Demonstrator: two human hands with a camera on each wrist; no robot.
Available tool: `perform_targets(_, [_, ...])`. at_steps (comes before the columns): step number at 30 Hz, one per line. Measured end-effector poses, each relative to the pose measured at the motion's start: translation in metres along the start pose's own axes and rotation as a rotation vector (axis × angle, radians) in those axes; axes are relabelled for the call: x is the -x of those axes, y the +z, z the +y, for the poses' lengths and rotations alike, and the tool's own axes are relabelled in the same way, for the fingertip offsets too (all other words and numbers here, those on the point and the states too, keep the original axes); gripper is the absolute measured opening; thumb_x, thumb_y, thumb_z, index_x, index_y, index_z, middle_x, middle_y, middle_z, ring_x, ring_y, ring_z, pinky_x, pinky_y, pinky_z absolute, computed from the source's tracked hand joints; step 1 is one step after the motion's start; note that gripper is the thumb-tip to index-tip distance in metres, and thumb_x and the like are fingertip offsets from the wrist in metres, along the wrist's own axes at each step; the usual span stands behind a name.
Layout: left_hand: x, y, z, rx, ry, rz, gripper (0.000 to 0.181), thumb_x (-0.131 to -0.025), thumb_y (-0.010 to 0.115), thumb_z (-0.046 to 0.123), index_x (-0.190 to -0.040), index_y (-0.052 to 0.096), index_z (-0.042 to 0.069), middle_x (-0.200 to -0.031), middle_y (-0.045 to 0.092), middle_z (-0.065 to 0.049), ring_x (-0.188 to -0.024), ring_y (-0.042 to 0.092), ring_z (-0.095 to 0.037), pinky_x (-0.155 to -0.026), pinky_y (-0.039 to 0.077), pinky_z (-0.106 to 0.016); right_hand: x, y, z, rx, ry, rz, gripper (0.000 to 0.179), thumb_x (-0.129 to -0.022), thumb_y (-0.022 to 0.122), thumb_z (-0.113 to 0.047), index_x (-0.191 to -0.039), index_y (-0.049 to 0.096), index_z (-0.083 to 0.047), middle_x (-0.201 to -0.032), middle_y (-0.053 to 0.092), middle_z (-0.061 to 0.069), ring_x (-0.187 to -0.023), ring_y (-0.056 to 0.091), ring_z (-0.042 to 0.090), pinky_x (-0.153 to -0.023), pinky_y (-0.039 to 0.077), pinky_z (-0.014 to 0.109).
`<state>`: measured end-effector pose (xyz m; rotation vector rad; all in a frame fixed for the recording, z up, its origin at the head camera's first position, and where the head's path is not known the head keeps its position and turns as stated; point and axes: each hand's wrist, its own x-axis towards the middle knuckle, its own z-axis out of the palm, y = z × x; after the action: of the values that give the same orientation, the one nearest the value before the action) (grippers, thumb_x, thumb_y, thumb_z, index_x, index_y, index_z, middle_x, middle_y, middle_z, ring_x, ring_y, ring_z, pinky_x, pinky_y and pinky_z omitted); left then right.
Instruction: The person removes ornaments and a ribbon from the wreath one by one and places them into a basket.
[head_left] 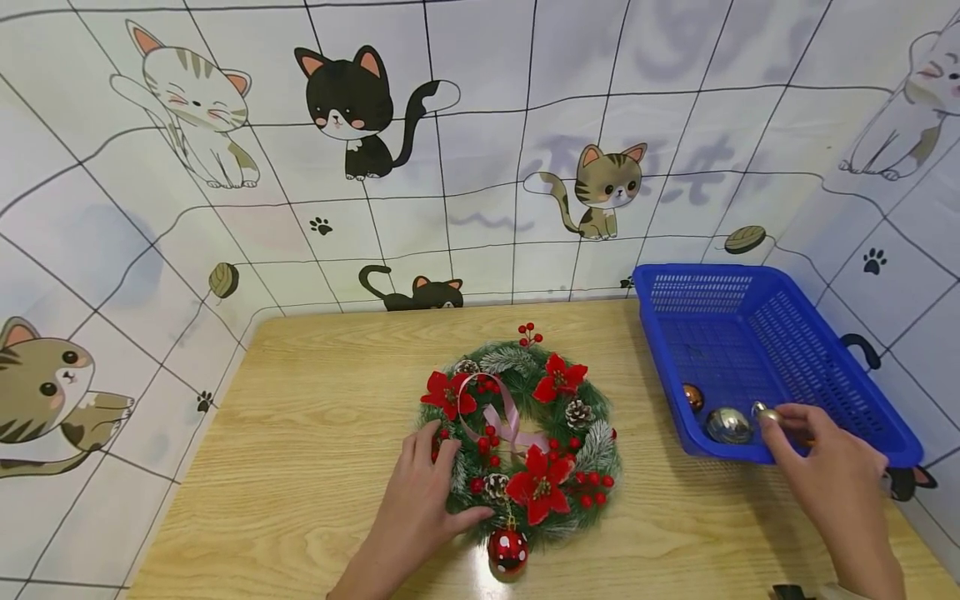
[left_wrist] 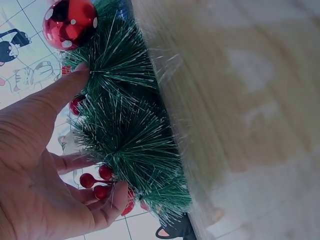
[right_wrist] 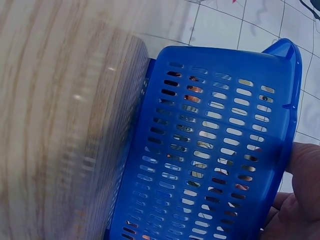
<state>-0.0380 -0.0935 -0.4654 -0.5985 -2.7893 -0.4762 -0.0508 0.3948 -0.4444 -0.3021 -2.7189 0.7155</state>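
A green Christmas wreath (head_left: 596, 450) with red poinsettias, berries, pinecones and a pink ribbon lies on the table. My left hand (head_left: 422, 492) holds its lower left side, thumb on the needles and fingers bent near red berries (left_wrist: 100, 185). A red bauble with white dots (head_left: 508, 551) hangs at the wreath's front edge; the left wrist view shows it above the thumb. Over the front of a blue basket (head_left: 660, 358), my right hand (head_left: 828, 471) pinches a small gold bauble (head_left: 768, 414). Basket wall and rim hide its fingertips in the right wrist view.
Inside the basket, near its front left corner, are a silvery-gold bauble (head_left: 728, 425) and a copper bauble (head_left: 693, 397). A cat-print backdrop (head_left: 487, 167) stands behind and beside the wooden table (head_left: 315, 417). Something small and black (head_left: 791, 592) shows at the bottom edge.
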Motion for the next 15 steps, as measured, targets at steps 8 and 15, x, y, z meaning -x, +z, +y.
perform_targets(8, [0.0001,0.0046,0.0047,-0.042,-0.012,0.04,0.091,-0.071,0.096,0.067,-0.126,0.064,0.002,-0.135,0.056,-0.025,-0.123,0.055,-0.043,-0.101,0.055,-0.052,-0.0005,0.0003,-0.0004,0.014,0.01,-0.014,0.045,-0.109,0.064,-0.025,-0.133,0.059,0.013,-0.122,0.068,0.039,-0.108,0.062,0.06,-0.103,0.015,0.079])
perform_targets(15, [-0.0017,0.0088,0.0081,-0.032,-0.031,0.083,0.089,-0.069,0.097,0.066,-0.12,0.062,0.002,-0.125,0.055,-0.022,-0.119,0.053,-0.045,-0.101,0.052,-0.056,0.0021,0.0009,-0.0006,0.015,0.003,-0.015,0.044,-0.111,0.06,-0.025,-0.133,0.061,0.012,-0.124,0.068,0.039,-0.109,0.063,0.059,-0.113,0.011,0.079])
